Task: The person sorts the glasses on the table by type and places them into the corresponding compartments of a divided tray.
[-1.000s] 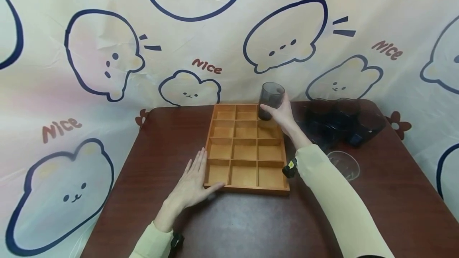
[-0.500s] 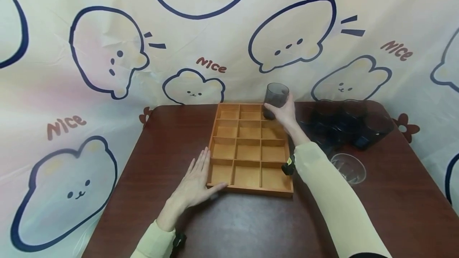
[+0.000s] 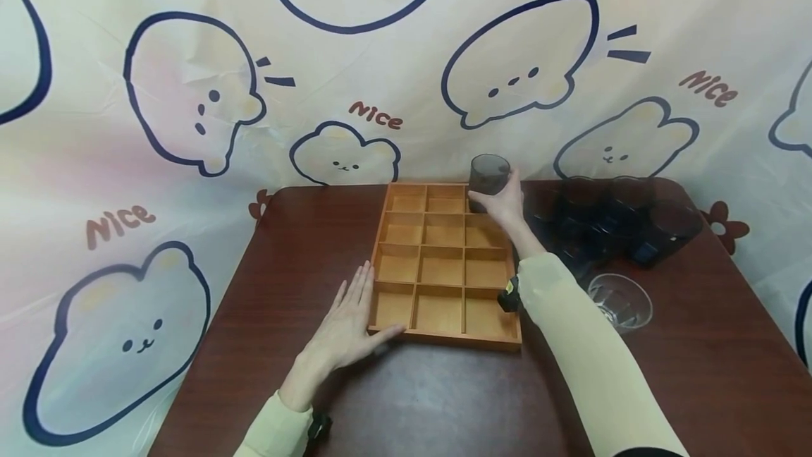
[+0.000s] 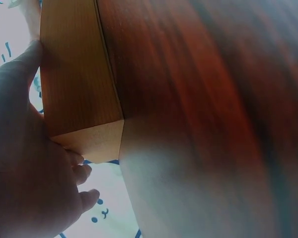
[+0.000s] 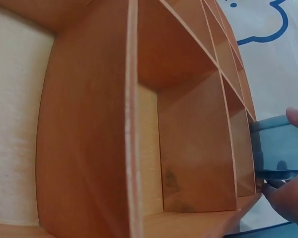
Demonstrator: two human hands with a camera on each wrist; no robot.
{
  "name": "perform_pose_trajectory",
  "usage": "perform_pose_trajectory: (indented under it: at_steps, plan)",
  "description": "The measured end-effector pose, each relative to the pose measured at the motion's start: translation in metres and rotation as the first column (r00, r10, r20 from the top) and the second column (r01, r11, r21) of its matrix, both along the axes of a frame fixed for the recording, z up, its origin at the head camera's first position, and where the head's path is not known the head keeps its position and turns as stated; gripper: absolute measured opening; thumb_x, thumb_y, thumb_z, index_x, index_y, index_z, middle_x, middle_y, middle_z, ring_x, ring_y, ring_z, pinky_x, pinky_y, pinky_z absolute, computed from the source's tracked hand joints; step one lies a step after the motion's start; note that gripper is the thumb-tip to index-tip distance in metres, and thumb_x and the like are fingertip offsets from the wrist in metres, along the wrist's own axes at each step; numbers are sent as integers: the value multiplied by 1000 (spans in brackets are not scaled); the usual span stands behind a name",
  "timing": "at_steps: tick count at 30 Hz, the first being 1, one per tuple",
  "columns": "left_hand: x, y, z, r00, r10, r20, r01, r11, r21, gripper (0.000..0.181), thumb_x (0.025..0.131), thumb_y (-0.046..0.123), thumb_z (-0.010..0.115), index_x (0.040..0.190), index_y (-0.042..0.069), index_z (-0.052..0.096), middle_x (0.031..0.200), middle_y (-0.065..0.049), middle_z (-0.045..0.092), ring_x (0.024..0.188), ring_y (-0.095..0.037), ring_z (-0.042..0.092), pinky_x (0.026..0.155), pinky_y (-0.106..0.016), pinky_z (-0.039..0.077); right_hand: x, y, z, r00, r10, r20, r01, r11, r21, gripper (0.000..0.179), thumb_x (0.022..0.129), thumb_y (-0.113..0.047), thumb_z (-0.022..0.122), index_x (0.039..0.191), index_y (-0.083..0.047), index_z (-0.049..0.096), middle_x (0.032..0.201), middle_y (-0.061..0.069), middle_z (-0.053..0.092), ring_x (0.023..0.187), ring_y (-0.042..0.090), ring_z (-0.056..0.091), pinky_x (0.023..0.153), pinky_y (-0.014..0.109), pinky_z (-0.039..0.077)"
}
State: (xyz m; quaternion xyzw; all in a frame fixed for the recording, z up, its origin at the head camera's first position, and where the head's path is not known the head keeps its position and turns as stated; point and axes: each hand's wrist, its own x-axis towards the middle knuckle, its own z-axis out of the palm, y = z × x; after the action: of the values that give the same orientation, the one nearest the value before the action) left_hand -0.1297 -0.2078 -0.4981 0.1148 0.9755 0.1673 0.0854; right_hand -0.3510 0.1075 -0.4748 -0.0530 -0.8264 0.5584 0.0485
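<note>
A wooden tray with several square compartments [image 3: 463, 339] lies on the table. My right hand [image 3: 505, 204] grips a dark see-through cup [image 3: 489, 171] by its side at the tray's far right compartment. The cup's base sits low there, behind the dividers and my thumb; whether it touches the bottom I cannot tell. In the right wrist view, the bluish cup [image 5: 278, 144] is between my thumb and a finger. My left hand [image 3: 342, 326] rests against the tray's near left corner, fingers straight along the side and thumb at the front edge. The left wrist view shows that wooden corner [image 4: 82, 69] close up.
Several dark see-through cups [image 3: 662, 228] stand grouped at the back right of the table [image 3: 304, 231]. A clear glass [image 3: 620, 302] is nearer, beside my right forearm. A printed cloth [image 3: 216, 83] hangs right behind the table.
The cup in my right hand has come down into the far right compartment. My left hand stays at the tray's corner. The whole head view has shifted slightly.
</note>
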Motion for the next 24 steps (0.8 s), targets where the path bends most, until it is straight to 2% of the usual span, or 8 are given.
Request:
perform_pose_trajectory:
  at_steps: [8, 16, 24]
  plan:
    - [0, -1, 0, 1000, 2, 1, -2, 1000, -8, 125, 99, 81, 58, 176, 4, -5, 187, -14, -6, 175, -32, 1, 142, -61, 10, 0, 1, -5, 1000, 21, -16, -20, 999, 30, 110, 92, -21, 88, 173, -4, 16, 179, 26, 28, 168, 45, 28, 138, 59, 27]
    - [0, -1, 0, 1000, -1, 9, 1, 1000, 8, 125, 99, 80, 58, 176, 4, -5, 187, -14, -6, 175, -32, 1, 142, -60, 9, 5, -1, -12, 999, 10, -46, -9, 1000, 22, 102, 90, -16, 90, 168, -7, 24, 172, 25, 40, 163, 45, 37, 137, 58, 31]
    - [0, -1, 1, 1000, 2, 1, -2, 1000, 11, 125, 98, 79, 60, 176, 4, -5, 187, -14, -6, 175, -32, 2, 142, -60, 11, 4, -2, -16, 999, -4, -50, 6, 999, 35, 102, 89, -16, 89, 168, -7, 25, 170, 26, 43, 161, 46, 41, 135, 58, 34]
